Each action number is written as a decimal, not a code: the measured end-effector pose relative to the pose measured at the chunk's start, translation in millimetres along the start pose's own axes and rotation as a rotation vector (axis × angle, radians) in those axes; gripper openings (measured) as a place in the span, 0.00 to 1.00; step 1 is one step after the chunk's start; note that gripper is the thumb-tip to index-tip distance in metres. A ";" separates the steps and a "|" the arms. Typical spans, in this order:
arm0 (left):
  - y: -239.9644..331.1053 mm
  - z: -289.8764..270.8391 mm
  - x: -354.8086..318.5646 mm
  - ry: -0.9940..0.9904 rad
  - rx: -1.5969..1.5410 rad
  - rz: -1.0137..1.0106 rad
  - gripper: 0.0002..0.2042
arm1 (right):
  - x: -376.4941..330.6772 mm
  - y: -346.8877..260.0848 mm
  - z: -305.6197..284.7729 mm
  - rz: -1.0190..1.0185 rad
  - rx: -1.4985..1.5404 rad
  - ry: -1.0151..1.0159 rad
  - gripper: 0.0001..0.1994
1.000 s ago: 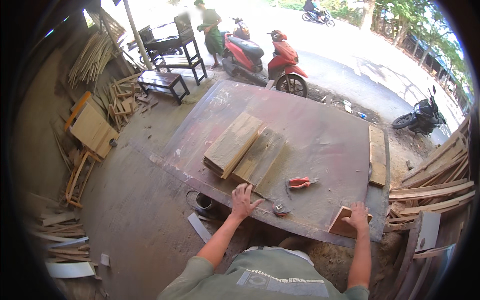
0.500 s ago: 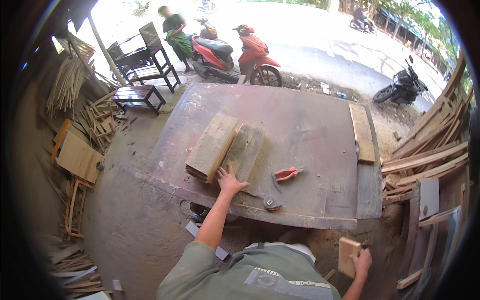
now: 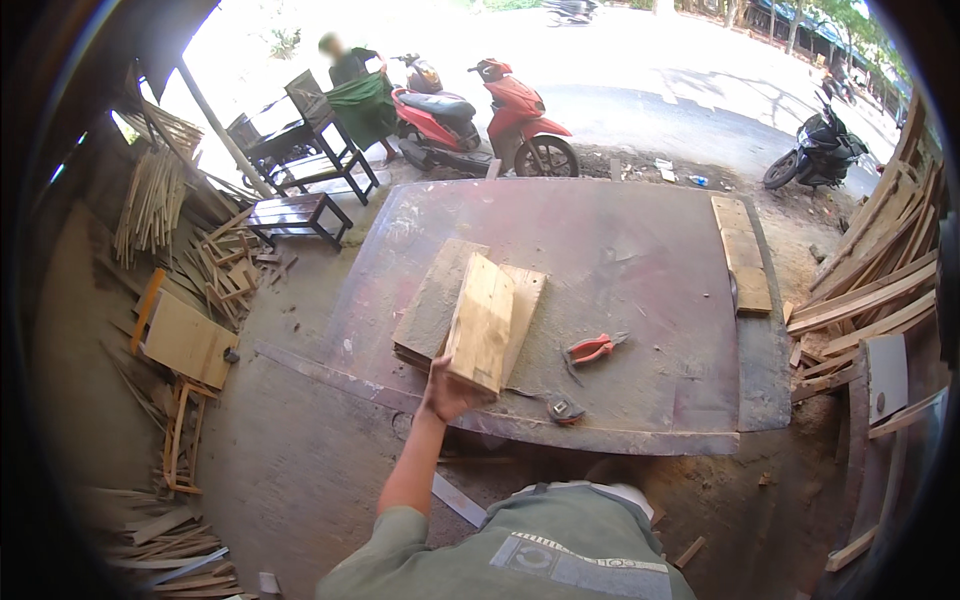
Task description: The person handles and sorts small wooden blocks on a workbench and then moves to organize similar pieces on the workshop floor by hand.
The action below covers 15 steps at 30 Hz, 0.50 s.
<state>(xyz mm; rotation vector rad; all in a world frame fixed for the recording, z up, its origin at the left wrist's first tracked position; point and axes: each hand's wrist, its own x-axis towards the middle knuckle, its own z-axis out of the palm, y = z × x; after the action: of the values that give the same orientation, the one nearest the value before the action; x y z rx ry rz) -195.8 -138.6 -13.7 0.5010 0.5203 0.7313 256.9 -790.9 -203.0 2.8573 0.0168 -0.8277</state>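
Note:
My left hand (image 3: 447, 393) is closed round the near end of a pale wooden board (image 3: 481, 325), which stands tilted above the table. Beside it on the right, a second pale board (image 3: 527, 312) shows, partly hidden behind the first. Just left of the held board lies a low stack of dusty boards (image 3: 425, 307). Right of the boards rest red-handled pliers (image 3: 592, 347), and nearer to me a tape measure (image 3: 564, 409). My right hand is out of the picture.
The dusty reddish table (image 3: 660, 300) spans the middle, with wood blocks (image 3: 741, 255) along its right edge. Timber piles stand at both sides, with a dark bench (image 3: 297, 214) at the far left. Beyond are a red scooter (image 3: 520, 120) and a person with green cloth (image 3: 362, 100).
My left hand has gone from resting by the dusty boards to gripping a board, raised with its pale face showing. My right hand, with a wood block, has left the view.

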 end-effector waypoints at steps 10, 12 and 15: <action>-110.6 18.6 -64.7 -0.259 -0.188 0.040 0.66 | -72.0 -297.2 -176.9 -0.927 0.479 0.066 0.19; -116.3 32.9 -62.5 -0.328 -0.159 -0.026 0.71 | -93.6 -350.8 -195.4 -1.159 0.588 -0.029 0.18; -119.3 62.9 -57.2 -0.503 -0.167 -0.030 0.63 | -133.5 -412.9 -200.4 -1.372 0.642 -0.294 0.21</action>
<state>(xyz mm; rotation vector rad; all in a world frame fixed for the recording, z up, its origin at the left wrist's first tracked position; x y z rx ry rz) -135.7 -271.9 -21.2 0.4978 -0.0032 0.5854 226.6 -346.4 -29.8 2.8661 2.1635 -1.6222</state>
